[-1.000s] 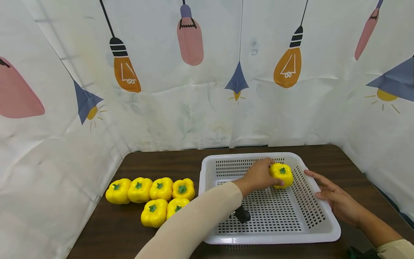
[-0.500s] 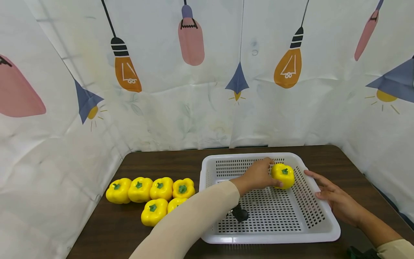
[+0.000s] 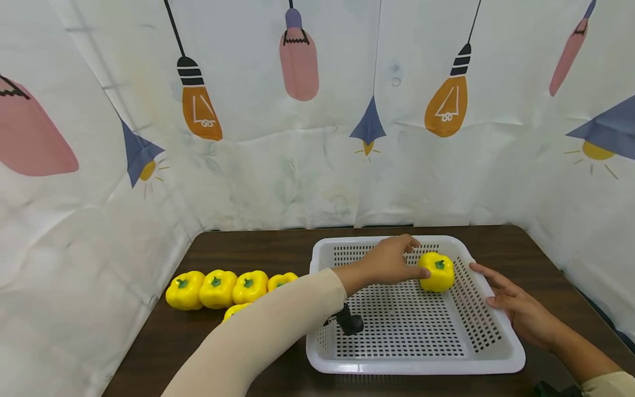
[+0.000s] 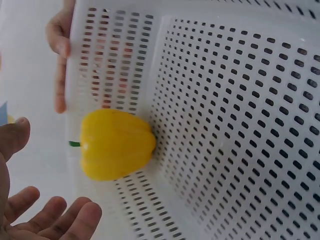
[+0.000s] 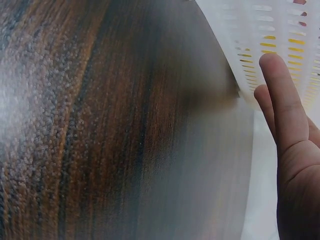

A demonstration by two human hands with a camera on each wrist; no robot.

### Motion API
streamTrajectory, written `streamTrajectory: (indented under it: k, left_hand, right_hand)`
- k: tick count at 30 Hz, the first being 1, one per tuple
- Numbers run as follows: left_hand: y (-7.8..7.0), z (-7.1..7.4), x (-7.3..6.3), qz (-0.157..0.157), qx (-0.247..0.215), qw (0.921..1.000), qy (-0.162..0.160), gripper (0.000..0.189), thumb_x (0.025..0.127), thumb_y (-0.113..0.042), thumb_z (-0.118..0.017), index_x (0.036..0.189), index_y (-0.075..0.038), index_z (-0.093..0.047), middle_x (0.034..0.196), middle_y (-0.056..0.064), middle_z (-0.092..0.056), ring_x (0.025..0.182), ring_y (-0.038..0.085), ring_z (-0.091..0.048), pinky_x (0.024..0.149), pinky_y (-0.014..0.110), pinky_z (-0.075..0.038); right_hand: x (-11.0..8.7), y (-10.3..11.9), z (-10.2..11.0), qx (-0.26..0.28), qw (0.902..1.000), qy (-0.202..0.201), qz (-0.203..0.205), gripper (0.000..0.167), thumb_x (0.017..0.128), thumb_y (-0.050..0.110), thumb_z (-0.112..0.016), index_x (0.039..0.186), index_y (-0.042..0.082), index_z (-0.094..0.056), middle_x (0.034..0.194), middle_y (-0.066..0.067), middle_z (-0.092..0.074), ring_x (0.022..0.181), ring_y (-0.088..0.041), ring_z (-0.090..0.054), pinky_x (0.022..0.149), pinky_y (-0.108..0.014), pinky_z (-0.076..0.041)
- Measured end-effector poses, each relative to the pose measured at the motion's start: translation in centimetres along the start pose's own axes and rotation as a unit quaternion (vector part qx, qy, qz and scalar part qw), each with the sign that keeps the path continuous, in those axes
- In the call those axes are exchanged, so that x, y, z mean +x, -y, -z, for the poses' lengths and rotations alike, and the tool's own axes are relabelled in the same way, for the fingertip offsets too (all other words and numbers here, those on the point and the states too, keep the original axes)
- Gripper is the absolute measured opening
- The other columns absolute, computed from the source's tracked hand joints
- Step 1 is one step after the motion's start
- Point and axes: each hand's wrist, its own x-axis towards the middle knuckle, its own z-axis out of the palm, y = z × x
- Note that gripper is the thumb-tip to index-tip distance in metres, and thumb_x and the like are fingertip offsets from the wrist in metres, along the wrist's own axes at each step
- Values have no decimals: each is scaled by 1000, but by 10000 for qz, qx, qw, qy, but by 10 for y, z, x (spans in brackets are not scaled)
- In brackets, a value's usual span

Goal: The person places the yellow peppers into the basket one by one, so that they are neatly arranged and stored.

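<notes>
Pepper (image 3: 436, 272) in basket (image 3: 496, 353) corner | left hand (image 3: 389, 260) open — just beside | right hand (image 3: 516, 309) flat on rim

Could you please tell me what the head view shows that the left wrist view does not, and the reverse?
Only the head view shows the row of yellow toy peppers on the dark wooden table and the lamp-patterned backdrop. Only the left wrist view shows the open gap between the left hand and the yellow toy pepper. Both show the white perforated plastic basket and the right hand at its rim.
</notes>
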Motion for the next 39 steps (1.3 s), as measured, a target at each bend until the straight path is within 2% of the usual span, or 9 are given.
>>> streamTrajectory:
  k: [4, 9, 14, 21, 30, 39]
  left_hand:
    - [1, 13, -9, -181, -47, 9998, 12, 65, 91, -50, -76, 144, -18, -55, 135, -1, -62, 103, 8, -65, 84, 23, -53]
    - [5, 33, -21, -333, -264, 9991, -53, 65, 93, -51, -73, 147, -19, -52, 139, 1, -60, 112, 11, -64, 87, 25, -54]
    - [11, 54, -34, -344, -589, 9976, -107, 65, 94, -51, -72, 147, -20, -52, 142, 2, -58, 120, 17, -62, 90, 29, -54]
    - [24, 76, -57, -283, -798, 9961, -242, 61, 93, -50, -73, 144, -23, -53, 138, -7, -58, 121, 12, -59, 95, 32, -53]
    - [46, 87, -88, -222, -987, 9944, -308, 59, 95, -40, -74, 146, -19, -52, 140, -1, -57, 122, 16, -60, 94, 29, -53]
    - [69, 93, -126, 260, -1175, 9913, -532, 56, 94, -40, -76, 143, -22, -54, 137, -3, -58, 120, 17, -60, 96, 38, -54]
  right_hand:
    - [-1, -1, 0, 91, 9999, 72, 41, 68, 108, 4, -20, 164, 42, -13, 145, 4, -49, 122, -32, -61, 89, -66, -52]
    - [-1, -2, 0, 221, 9995, 174, 108, 69, 107, 2, -19, 164, 41, -13, 146, 2, -49, 124, -33, -61, 90, -66, -51]
    - [-1, -3, 1, 273, 9991, 279, 182, 69, 107, 1, -18, 164, 41, -13, 146, 2, -49, 125, -32, -60, 90, -65, -52]
    - [0, -2, 0, 180, 9997, 137, 83, 68, 108, 3, -20, 164, 40, -11, 146, 3, -49, 123, -33, -61, 90, -66, -52]
    - [0, 0, 0, 268, 9994, 180, 95, 69, 108, 2, -20, 164, 40, -12, 147, 5, -49, 124, -33, -60, 90, -66, -51]
    - [1, 2, -1, 327, 9994, 89, -63, 67, 108, 4, -22, 165, 37, -5, 147, 4, -49, 124, -35, -60, 92, -67, -50]
